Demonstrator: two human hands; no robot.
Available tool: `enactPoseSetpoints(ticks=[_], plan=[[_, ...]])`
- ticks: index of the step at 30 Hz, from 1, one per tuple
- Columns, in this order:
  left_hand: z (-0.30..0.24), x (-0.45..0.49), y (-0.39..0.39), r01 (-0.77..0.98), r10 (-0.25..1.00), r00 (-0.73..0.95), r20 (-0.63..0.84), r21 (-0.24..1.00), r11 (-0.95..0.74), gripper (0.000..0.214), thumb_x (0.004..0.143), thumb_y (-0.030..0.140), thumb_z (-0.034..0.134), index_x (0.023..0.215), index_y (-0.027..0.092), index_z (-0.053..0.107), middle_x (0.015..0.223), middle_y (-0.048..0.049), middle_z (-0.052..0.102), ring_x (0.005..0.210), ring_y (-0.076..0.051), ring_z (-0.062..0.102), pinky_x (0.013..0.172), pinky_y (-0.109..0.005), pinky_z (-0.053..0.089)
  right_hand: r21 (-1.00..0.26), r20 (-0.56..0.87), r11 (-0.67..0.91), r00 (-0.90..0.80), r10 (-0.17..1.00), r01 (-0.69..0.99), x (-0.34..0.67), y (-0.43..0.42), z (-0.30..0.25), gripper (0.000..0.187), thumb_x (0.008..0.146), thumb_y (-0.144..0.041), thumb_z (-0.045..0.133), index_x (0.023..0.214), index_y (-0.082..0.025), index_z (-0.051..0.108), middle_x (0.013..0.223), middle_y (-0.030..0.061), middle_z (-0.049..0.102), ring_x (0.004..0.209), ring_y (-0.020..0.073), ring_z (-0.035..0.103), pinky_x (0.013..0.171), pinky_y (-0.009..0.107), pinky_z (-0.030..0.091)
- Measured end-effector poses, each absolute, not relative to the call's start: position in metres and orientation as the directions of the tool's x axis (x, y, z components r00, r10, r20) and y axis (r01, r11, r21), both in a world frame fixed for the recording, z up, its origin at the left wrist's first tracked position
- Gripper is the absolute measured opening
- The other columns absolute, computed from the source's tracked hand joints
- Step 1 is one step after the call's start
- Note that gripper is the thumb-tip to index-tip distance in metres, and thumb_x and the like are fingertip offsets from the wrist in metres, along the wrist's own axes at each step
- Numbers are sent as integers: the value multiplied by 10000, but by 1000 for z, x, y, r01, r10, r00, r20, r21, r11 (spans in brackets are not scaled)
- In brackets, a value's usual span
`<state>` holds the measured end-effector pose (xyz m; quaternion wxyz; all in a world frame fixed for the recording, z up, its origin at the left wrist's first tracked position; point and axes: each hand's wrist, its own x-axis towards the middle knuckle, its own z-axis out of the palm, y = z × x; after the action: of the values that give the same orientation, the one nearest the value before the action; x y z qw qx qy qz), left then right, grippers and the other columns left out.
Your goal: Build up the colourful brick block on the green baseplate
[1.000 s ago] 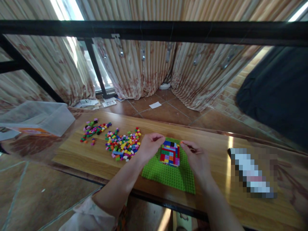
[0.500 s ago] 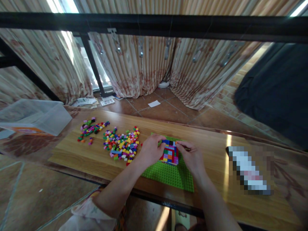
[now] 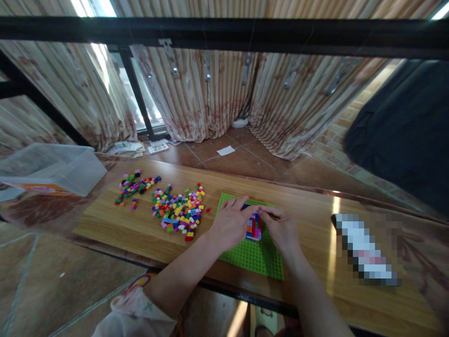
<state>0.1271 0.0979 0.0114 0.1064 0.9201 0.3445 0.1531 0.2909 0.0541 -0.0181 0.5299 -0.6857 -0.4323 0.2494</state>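
A green studded baseplate (image 3: 259,262) lies on the wooden table with a low block of multicoloured toy bricks (image 3: 254,230) built on it. My left hand (image 3: 228,224) reaches over the left part of this block, its fingers stretched out and hiding many of the bricks. At the block's far right corner, my right hand (image 3: 283,229) has thumb and index finger pinched together. Anything between those fingertips is too small to make out. The fingertips of both hands meet, or nearly meet, at the far edge of the block.
Loose bricks (image 3: 178,210) lie heaped left of the baseplate, with a smaller brick pile (image 3: 136,185) beyond them. A single red brick (image 3: 208,210) sits nearer the plate. A clear plastic bin (image 3: 79,168) stands far left. A pixelated object (image 3: 366,250) rests on the right.
My left hand has shifted right across the brick block and now covers more of it. My right hand stays at the far right corner. The view has moved slightly.
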Motion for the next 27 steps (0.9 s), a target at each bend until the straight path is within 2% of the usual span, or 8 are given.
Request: enactPoseSetpoints(ticks=[6, 13, 17, 22, 25, 27], plan=[[22, 131, 94, 622, 638, 742, 206, 144, -770, 403, 937, 187, 433, 1320, 254, 539, 1403, -97, 512, 1234, -284, 479, 1005, -521, 409, -888, 166, -67, 453, 876, 455, 292, 52, -16, 237, 764, -428, 641, 832, -248, 781, 899, 52, 761, 849, 233, 681, 803, 372, 508], [23, 145, 81, 665, 670, 707, 228, 106, -739, 345, 944, 176, 422, 1260, 175, 558, 1224, -111, 613, 1194, -302, 495, 1049, -625, 333, -797, 234, -70, 413, 880, 600, 292, 50, -14, 296, 809, -429, 566, 859, -222, 772, 921, 75, 742, 851, 231, 672, 779, 368, 498], [19, 142, 78, 657, 678, 693, 243, 172, -734, 354, 946, 180, 413, 1277, 171, 540, 1240, -106, 606, 1181, -282, 501, 1058, -597, 344, -779, 214, -91, 399, 892, 620, 291, 47, -13, 333, 823, -452, 541, 906, -221, 767, 949, 78, 741, 843, 229, 672, 750, 363, 502], [16, 131, 83, 617, 698, 660, 278, 330, -714, 452, 906, 154, 454, 1350, 228, 486, 1376, -62, 553, 1244, -248, 479, 1067, -515, 368, -772, 177, -135, 414, 893, 621, 293, 46, -12, 407, 821, -508, 543, 1019, -215, 745, 1014, 87, 746, 871, 242, 681, 788, 382, 514], [21, 120, 97, 656, 762, 570, 306, 388, -647, 462, 893, 148, 452, 1348, 208, 504, 1397, -68, 546, 1214, -237, 514, 1041, -446, 405, -783, 154, -181, 468, 870, 595, 295, 46, -9, 440, 809, -530, 544, 1018, -197, 742, 1018, 106, 750, 822, 243, 694, 769, 380, 526], [25, 106, 113, 720, 828, 468, 310, 410, -560, 422, 903, 138, 421, 1298, 195, 559, 1340, -71, 592, 1172, -227, 547, 1035, -412, 417, -773, 152, -206, 491, 858, 600, 296, 45, -8, 436, 810, -532, 534, 987, -196, 748, 1004, 107, 752, 807, 248, 698, 758, 380, 528]])
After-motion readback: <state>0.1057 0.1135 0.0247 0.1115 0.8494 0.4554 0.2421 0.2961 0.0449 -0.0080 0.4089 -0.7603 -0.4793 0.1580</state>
